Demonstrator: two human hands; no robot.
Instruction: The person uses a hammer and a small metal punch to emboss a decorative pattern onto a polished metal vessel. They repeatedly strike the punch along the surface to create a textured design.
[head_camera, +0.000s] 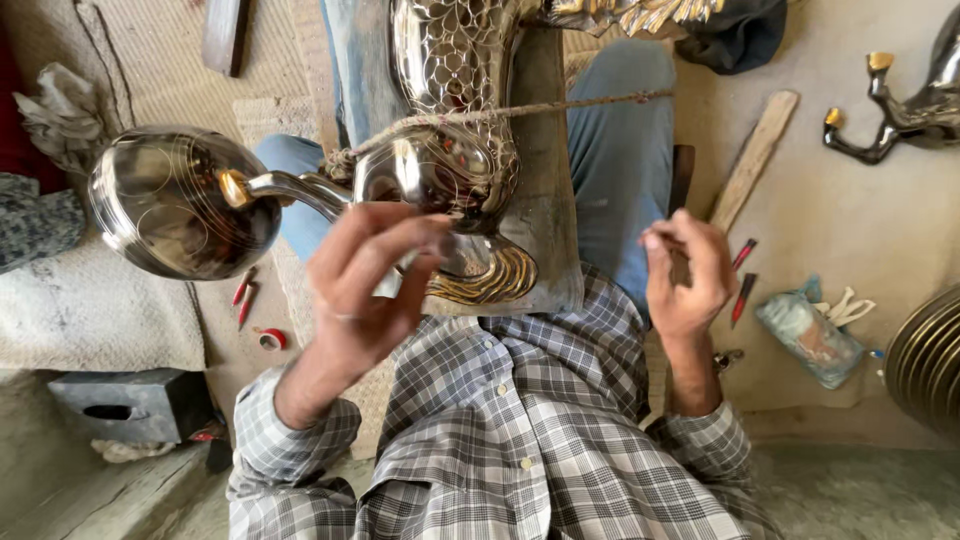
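A shiny engraved metal figure (455, 120) with a gold-toned base (495, 278) lies on a wooden board (545, 200) across my lap, tied down by a rope (520, 110). My left hand (365, 285) hovers over its lower part, fingers curled around a small silvery tool that is partly hidden. My right hand (690, 275) is raised to the right of the board, fingertips pinched together; what it pinches is too small to see. A round polished metal bowl-shaped piece (180, 200) with a curved neck sticks out to the left.
Small red-handled tools (742, 270) lie on the floor at the right, others (245, 295) at the left by a red tape roll (272, 338). A plastic bag (810, 335), a wooden stick (755, 155), another metal figure (900, 110) and a grey block (130, 405) surround me.
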